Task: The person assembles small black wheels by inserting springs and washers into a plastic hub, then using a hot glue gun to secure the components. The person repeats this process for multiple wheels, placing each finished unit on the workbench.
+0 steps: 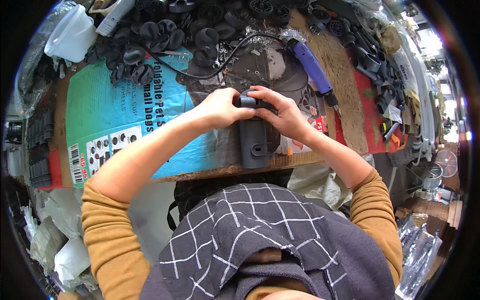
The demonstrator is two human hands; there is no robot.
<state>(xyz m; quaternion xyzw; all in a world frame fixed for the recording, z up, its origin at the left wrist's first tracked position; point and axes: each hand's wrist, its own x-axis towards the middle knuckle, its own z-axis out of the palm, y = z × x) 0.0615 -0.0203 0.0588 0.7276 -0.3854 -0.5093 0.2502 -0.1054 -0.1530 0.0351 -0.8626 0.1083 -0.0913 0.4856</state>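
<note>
A dark grey plastic tube-shaped part (254,145) stands out toward me over the table's near edge, with a slotted tab on its lower end. My left hand (220,107) grips its far end from the left, thumb and fingers closed round it. From the right, my right hand (278,109) has its fingers bent over the same end and its thumb beneath. The fingers partly cover that end, so any small piece there is hidden. Beyond my right hand lies a blue electric screwdriver (311,64), its bit pointing toward me and its black cord (200,77) looping left.
Under my arms is a flattened printed carton (107,107) on the table. Black round plastic parts (134,54) pile up at the far left, with small metal pieces (257,44) scattered beside them. A white bucket (72,37) stands far left; black plastic fittings (367,60) heap at the right.
</note>
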